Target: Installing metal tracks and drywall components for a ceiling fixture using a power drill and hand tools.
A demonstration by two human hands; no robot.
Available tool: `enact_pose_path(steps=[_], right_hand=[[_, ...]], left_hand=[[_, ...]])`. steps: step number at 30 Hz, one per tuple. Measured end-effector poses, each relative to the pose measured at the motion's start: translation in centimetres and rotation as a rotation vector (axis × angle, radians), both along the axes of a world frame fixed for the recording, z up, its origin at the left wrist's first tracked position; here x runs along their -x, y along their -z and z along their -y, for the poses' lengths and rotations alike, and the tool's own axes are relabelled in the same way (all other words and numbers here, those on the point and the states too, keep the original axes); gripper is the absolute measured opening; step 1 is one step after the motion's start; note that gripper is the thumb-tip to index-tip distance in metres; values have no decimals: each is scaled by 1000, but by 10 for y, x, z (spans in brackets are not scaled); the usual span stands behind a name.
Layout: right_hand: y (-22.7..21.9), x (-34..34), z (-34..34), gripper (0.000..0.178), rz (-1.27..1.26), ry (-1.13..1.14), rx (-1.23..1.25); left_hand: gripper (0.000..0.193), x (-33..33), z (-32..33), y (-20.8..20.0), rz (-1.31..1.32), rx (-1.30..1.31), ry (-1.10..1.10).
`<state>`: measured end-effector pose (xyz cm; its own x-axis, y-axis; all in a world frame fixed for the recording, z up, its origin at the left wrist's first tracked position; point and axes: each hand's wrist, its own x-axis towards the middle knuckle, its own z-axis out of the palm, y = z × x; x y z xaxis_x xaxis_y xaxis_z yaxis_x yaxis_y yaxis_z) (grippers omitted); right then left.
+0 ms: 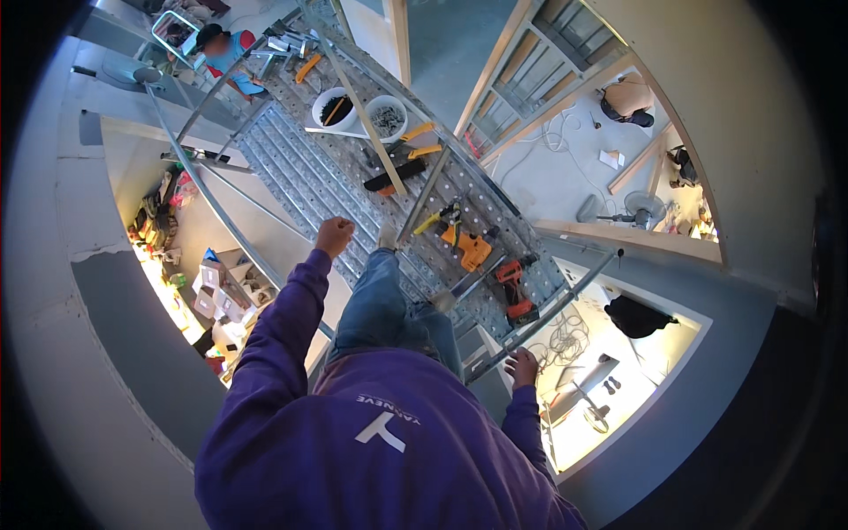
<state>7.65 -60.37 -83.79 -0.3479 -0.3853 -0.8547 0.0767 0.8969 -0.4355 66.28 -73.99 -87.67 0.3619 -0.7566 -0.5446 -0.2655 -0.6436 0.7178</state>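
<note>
Because the person stands on a raised metal platform (pixel 291 159), the tools seem laid out there to stay within reach. Seen from the head camera, the left hand (pixel 335 237) is curled over the platform's ridged side; whether it grips something small, I cannot tell. The right hand (pixel 522 367), fingers loosely parted with nothing seen in them, is just beside the rail (pixel 574 292), perhaps for balance. Near it lies the red drill (pixel 510 274); beyond, an orange tool (pixel 473 251). Two white buckets (pixel 323 97) stand farther off, probably to keep small parts together.
</note>
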Motion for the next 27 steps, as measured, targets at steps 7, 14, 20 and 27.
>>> enact_pose_path(steps=[7, 14, 20, 27], right_hand=[[-34, -32, -15, 27, -222, -282, -155], [-69, -115, -9, 28, -115, -426, -459], [-93, -145, 40, 33, -78, -216, -373], [-110, -154, 34, 36, -230, -182, -426]], left_hand=[[26, -91, 140, 71, 382, 22, -106], [24, -165, 284, 116, 497, 39, -136], [21, -211, 331, 158, 623, 24, 86], [22, -209, 351, 175, 550, -204, 288]])
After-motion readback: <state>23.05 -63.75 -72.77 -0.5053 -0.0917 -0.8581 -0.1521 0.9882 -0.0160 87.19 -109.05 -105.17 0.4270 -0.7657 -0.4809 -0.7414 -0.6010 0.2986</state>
